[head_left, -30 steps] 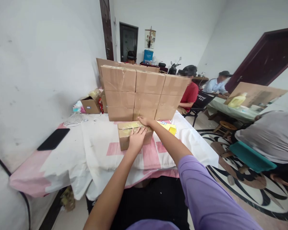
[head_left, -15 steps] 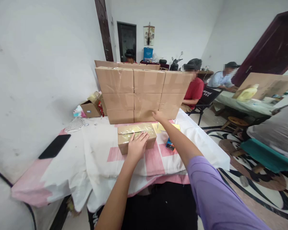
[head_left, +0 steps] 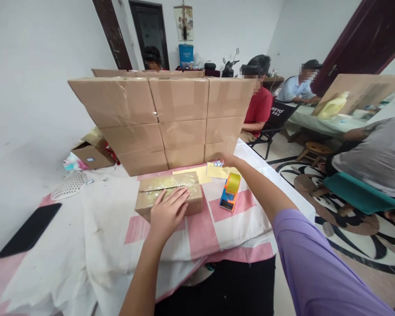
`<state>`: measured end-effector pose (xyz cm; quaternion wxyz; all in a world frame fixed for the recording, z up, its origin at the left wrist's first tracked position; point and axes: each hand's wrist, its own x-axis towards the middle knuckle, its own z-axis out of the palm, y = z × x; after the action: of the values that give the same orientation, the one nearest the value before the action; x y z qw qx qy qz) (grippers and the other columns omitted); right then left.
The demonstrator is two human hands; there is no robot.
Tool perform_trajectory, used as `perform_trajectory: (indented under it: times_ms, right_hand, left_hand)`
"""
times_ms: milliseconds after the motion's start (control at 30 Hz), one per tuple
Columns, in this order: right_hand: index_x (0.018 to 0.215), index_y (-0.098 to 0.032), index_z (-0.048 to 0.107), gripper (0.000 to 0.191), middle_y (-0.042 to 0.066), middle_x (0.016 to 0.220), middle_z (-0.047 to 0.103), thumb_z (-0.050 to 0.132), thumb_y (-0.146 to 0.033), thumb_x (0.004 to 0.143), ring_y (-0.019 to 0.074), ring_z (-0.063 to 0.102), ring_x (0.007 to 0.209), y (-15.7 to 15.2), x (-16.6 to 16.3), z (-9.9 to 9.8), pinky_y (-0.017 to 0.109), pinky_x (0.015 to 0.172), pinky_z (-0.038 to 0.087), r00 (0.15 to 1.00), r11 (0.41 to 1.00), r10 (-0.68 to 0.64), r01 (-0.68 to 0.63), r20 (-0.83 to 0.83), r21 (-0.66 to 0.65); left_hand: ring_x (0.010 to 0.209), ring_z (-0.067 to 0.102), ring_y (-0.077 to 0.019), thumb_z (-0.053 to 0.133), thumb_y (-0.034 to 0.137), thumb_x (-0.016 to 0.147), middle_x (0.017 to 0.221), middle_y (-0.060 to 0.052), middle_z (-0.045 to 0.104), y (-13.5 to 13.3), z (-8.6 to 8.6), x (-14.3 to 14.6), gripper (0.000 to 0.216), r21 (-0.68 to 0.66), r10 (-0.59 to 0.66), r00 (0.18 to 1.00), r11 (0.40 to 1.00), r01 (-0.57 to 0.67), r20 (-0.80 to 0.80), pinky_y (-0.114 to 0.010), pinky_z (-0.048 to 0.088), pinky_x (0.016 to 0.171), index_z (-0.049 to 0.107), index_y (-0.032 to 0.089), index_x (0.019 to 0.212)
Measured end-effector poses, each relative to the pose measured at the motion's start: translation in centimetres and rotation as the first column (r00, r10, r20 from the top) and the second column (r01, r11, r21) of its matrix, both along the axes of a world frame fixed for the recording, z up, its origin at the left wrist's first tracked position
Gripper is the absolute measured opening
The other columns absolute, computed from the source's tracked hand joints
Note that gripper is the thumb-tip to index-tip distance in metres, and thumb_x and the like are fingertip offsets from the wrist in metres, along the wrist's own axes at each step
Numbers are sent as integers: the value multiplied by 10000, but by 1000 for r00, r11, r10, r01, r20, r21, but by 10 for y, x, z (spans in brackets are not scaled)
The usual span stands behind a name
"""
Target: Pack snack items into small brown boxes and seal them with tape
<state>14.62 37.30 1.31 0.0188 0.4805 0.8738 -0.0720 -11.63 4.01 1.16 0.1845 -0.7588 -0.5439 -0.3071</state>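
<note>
My left hand lies with fingers stretched out on top of a closed cardboard box, which has shiny clear tape over its top seam. Out in front of the stacked boxes, my right hand hovers low at a yellow paper sheet. Its fingers point down beside small white pieces with blue outlines; whether they grip any of them is hidden. Nearer to me, a blue and orange tape dispenser with a yellowish roll rests on the cloth.
A wall of stacked cardboard boxes stands behind the box. At left are a black phone-like slab, a white perforated piece and an open carton. A person in red sits beyond the table; others sit farther off.
My view has tilted down and moved closer. My right hand has come away from the front of the stacked boxes, down to the yellow sheet. My left hand stays on the box.
</note>
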Motion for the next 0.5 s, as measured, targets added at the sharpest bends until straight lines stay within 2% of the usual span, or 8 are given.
perform_trajectory:
  times_ms: [100,267,400,500]
  right_hand:
    - [1087,-128,789,281,155,1106,765,756,-212,821,297,691,1039,6,-1,-12,342,908,511,999,999,-12,14,48,-48]
    - [1155,-142,728,287,114,1202,727,714,-266,896,247,667,1091,8,1,-22,367,956,507,999,999,27,-26,20,-47]
    - [1063,-156,697,257,74,1152,707,665,-392,968,212,666,1062,6,-2,-24,437,974,530,999,998,32,-34,-34,-44]
    - [968,-148,696,233,70,1047,718,655,-377,966,204,670,986,3,-4,-18,401,922,530,990,1000,-3,-1,-139,-24]
  left_hand:
    - [1246,667,-223,557,215,998,1371,-10,686,-3,0,0,321,26,-15,999,1000,16,-37,-434,366,1150,651,259,1301]
    - [1222,679,-231,553,207,995,1350,-26,701,-1,-1,-1,335,74,-24,997,997,30,-77,-425,343,1157,640,242,1317]
    - [1203,689,-235,574,213,981,1339,-24,709,3,-2,-1,349,104,-16,996,994,25,-90,-426,365,1133,636,240,1324]
    - [1200,692,-235,580,211,977,1332,-20,713,4,-2,-1,351,111,-12,995,994,23,-94,-430,379,1117,632,239,1323]
